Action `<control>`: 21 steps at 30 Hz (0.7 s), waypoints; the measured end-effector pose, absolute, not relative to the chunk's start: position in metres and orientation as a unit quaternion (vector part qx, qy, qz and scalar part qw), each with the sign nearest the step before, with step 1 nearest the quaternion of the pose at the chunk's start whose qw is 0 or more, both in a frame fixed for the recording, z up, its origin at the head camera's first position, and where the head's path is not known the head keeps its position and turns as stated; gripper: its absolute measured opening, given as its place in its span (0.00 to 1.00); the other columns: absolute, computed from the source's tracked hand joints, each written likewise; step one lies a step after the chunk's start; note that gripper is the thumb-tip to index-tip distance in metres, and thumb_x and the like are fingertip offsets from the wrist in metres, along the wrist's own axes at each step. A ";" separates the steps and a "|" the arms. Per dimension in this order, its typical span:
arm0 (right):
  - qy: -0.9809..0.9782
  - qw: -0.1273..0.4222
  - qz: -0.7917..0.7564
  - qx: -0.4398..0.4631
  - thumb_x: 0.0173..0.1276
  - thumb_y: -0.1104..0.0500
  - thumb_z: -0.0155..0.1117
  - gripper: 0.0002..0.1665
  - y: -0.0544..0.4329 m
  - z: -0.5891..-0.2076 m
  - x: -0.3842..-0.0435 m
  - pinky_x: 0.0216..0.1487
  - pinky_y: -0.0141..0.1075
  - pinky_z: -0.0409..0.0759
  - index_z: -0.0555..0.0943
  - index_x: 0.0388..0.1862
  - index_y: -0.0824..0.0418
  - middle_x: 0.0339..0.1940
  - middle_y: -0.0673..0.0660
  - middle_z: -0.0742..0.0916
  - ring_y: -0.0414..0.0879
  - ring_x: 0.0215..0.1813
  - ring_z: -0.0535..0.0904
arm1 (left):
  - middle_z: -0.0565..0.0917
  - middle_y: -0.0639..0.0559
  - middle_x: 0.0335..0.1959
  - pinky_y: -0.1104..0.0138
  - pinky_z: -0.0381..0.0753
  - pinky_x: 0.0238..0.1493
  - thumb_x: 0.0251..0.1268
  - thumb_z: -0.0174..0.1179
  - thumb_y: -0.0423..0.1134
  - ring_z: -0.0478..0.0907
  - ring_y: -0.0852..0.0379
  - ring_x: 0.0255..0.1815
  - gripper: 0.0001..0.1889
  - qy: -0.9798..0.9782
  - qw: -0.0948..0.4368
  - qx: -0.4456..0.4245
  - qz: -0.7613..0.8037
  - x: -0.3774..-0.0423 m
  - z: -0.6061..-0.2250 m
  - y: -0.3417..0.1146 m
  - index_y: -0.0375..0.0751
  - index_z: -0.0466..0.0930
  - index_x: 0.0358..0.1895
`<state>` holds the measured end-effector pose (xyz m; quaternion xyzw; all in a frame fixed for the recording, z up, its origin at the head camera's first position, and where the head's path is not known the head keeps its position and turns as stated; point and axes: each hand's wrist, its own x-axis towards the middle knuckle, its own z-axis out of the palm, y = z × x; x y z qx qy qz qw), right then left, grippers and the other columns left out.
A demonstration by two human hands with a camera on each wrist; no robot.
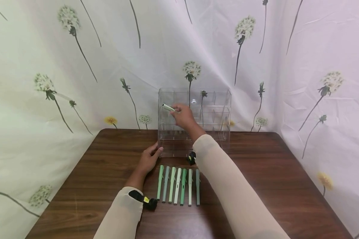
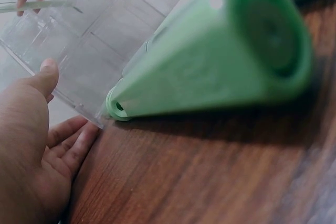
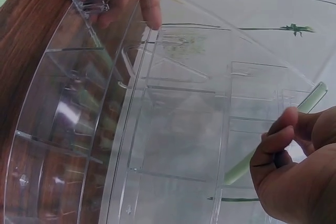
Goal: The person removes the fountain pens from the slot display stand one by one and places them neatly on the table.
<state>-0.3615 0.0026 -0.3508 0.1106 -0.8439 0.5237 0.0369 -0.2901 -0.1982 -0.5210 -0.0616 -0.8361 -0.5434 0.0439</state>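
Note:
A clear plastic organizer with tiers of compartments stands at the back of the table. My left hand holds its lower left corner; in the left wrist view the thumb lies along the edge, with the other fingers low beside the corner. My right hand pinches a pale green pen, tilted, in front of the organizer's upper left compartments. In the right wrist view, both ends of that pen stick out from the fingers. Several capped pens in greens, white and grey-blue lie side by side before the organizer.
The brown wooden table meets a fabric backdrop printed with dandelions on its back and sides. A green pen looms large near the left wrist camera. Black wrist cameras sit on both beige sleeves.

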 end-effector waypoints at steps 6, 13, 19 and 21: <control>-0.857 0.050 0.503 0.106 0.86 0.56 0.63 0.18 0.002 -0.353 -0.362 0.47 0.43 0.87 0.85 0.68 0.57 0.73 0.65 0.84 0.53 0.52 0.86 | 0.73 0.39 0.82 0.42 0.75 0.78 0.87 0.58 0.53 0.79 0.37 0.76 0.32 -0.840 0.045 -0.065 -0.537 -0.290 -0.521 -0.198 0.52 0.65 0.86; -0.862 0.058 0.494 0.099 0.87 0.54 0.62 0.21 0.008 -0.348 -0.366 0.49 0.42 0.76 0.84 0.73 0.53 0.69 0.60 0.85 0.51 0.54 0.80 | 0.73 0.38 0.83 0.41 0.75 0.77 0.87 0.58 0.52 0.78 0.36 0.76 0.32 -0.839 0.056 -0.063 -0.538 -0.288 -0.522 -0.197 0.50 0.65 0.86; -0.849 0.107 0.502 0.124 0.85 0.56 0.64 0.20 0.014 -0.339 -0.367 0.57 0.44 0.76 0.86 0.70 0.58 0.61 0.60 0.87 0.51 0.56 0.79 | 0.72 0.39 0.83 0.41 0.73 0.79 0.87 0.58 0.52 0.75 0.36 0.79 0.32 -0.837 0.056 -0.063 -0.540 -0.289 -0.522 -0.197 0.49 0.65 0.86; -0.843 0.122 0.507 0.131 0.84 0.56 0.64 0.19 0.015 -0.336 -0.367 0.60 0.47 0.77 0.86 0.69 0.59 0.60 0.61 0.88 0.53 0.60 0.80 | 0.71 0.39 0.84 0.42 0.72 0.80 0.87 0.58 0.53 0.74 0.37 0.80 0.32 -0.836 0.054 -0.062 -0.542 -0.289 -0.522 -0.197 0.50 0.65 0.86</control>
